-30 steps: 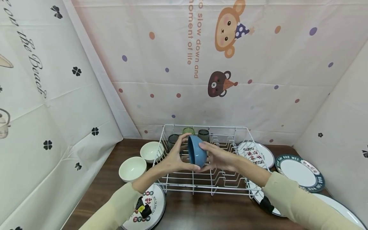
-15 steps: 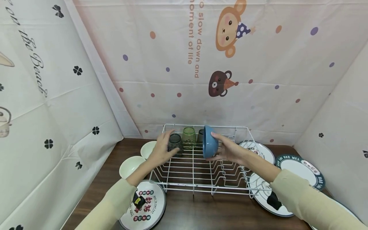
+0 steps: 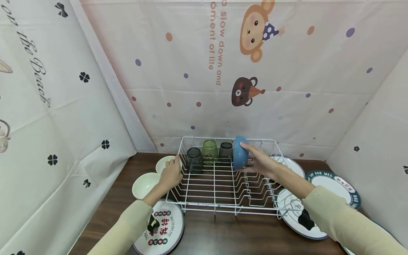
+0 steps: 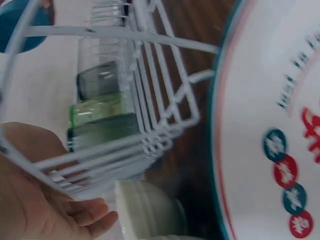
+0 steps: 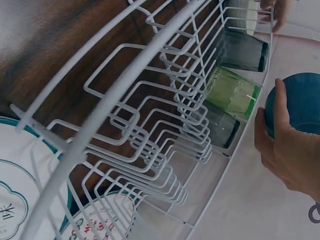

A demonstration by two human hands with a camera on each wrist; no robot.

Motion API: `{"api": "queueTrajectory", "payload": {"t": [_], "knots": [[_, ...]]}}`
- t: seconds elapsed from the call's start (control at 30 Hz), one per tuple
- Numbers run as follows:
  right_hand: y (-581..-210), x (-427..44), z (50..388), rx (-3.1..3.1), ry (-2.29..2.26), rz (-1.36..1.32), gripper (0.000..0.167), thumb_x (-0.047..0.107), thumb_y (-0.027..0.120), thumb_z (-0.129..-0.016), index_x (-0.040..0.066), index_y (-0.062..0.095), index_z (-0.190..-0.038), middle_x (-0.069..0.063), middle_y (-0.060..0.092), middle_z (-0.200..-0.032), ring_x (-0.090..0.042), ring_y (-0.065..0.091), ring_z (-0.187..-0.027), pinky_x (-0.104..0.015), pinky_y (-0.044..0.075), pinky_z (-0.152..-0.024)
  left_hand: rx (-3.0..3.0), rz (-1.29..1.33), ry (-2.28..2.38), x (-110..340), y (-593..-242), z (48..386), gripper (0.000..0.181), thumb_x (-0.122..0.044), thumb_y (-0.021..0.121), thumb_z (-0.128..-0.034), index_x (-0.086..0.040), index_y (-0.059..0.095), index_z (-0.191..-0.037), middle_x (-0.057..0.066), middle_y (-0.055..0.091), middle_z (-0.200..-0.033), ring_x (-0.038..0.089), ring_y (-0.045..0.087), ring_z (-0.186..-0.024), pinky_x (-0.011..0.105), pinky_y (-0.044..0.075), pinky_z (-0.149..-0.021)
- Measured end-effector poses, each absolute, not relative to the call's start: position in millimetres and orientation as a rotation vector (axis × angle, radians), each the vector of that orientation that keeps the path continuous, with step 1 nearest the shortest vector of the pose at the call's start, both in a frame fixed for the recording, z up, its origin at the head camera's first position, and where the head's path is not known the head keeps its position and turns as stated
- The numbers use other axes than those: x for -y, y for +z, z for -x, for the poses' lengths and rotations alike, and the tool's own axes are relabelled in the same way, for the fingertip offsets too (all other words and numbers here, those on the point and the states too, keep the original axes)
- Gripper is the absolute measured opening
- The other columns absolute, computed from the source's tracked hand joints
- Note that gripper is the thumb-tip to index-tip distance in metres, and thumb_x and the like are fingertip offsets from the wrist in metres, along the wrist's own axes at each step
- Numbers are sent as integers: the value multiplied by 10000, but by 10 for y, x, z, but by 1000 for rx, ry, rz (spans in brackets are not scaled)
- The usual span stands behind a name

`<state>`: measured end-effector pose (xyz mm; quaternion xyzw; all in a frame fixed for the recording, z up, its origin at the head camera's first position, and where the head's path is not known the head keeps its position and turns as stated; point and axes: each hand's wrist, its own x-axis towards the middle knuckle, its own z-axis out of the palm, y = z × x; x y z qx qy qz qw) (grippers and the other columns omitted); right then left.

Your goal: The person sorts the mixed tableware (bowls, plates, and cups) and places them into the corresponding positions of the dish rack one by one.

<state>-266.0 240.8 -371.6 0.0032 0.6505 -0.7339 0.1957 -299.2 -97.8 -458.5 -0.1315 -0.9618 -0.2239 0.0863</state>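
My right hand (image 3: 259, 161) holds a blue bowl (image 3: 240, 153) on its side, thumb on the outer wall, above the back of a white wire dish rack (image 3: 214, 204). The right wrist view shows the same bowl (image 5: 300, 102) in the fingers. My left hand (image 3: 171, 173) grips the rack's left side; in the left wrist view the hand (image 4: 45, 200) lies across the side wires. Upside down along the back of the rack stand a dark glass (image 3: 194, 161), a green glass (image 3: 209, 152) and another dark glass (image 3: 225, 151), just left of the blue bowl.
Two pale green bowls (image 3: 145, 186) stand left of the rack, the rear one partly behind my left hand. Printed plates (image 3: 173, 226) lie stacked at the front left. More plates (image 3: 334, 189) lie on the right. Cloth-covered walls (image 3: 204, 71) rise behind and at both sides.
My left hand let go of the blue bowl and moved left to the rack's side. My right hand carried the bowl right and back, past the glasses.
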Motion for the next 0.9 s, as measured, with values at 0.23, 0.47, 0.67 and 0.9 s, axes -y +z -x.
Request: {"api": "queueTrajectory", "payload": {"t": [0.23, 0.47, 0.67, 0.9], "knots": [[-3719, -2224, 2768, -2132, -1824, -61, 953, 437, 631, -980, 149, 10, -1644, -326, 87, -1630, -616, 306, -1431, -576, 544, -976, 2806, 398, -614, 1013, -4778, 2987, 748, 32, 597, -800, 171, 323, -1482, 368, 622, -1179, 510, 572, -1097, 599, 528, -819], [-3750, -1980, 2951, -2444, -1518, 33, 983, 445, 732, -907, 136, 149, -1636, -324, 209, -1609, -602, 401, -1385, -535, 603, -864, 2776, 386, -656, 1054, -4794, 2983, 730, 37, 564, -815, 157, 329, -1496, 357, 637, -1164, 513, 585, -1082, 608, 525, -839], [-3807, -1857, 3073, -2803, -1050, 362, 992, 477, 785, -837, 69, 284, -1590, -334, 429, -1486, -549, 539, -1282, -567, 588, -877, 2749, 379, -693, 1059, -4785, 3001, 727, 48, 551, -806, 143, 341, -1496, 339, 655, -1144, 511, 601, -1061, 607, 529, -823], [-3884, -1736, 3164, -3010, -367, 540, 1025, 557, 837, -752, 125, 380, -1561, -315, 492, -1398, -505, 575, -1216, -636, 539, -920, 2729, 394, -731, 1004, -4772, 3045, 732, 49, 556, -810, 132, 337, -1504, 324, 668, -1135, 505, 616, -1046, 608, 532, -809]]}}
